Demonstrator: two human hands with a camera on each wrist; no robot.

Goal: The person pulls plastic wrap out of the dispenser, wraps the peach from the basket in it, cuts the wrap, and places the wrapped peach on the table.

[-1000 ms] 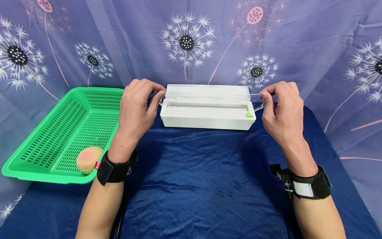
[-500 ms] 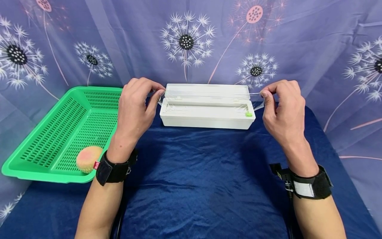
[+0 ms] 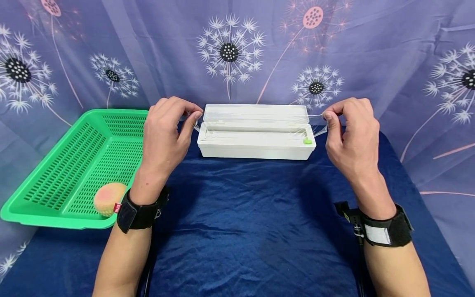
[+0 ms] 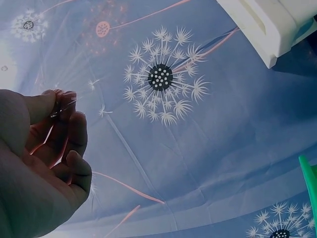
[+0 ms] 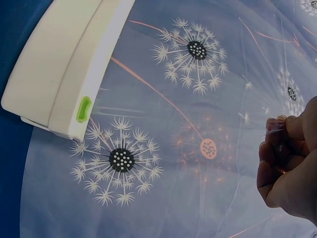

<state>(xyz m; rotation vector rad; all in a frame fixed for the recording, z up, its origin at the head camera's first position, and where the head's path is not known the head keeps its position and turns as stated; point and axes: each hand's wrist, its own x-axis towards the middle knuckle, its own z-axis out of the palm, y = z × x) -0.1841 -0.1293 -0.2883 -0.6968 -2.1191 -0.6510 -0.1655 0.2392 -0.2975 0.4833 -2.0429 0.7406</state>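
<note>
A sheet of clear cling film is stretched between my two hands above a white lidded dispenser box. The box's lid is tipped back, and a green slider sits at its right front edge. My left hand pinches one end of the film between thumb and forefinger, left of the box. On the other side my right hand pinches the opposite end in the same way. Both wrist views show the pinching fingertips, with the box's end apart from each hand.
A green plastic basket stands at the left, partly behind my left forearm. Inside it lies a round peach-coloured item with a bumpy side. Dark blue cloth covers the table, and a patterned purple curtain hangs behind.
My left hand has drifted slightly left with its end of the film. The right hand stays nearly in place, and both still pinch the film. The view has shifted a little.
</note>
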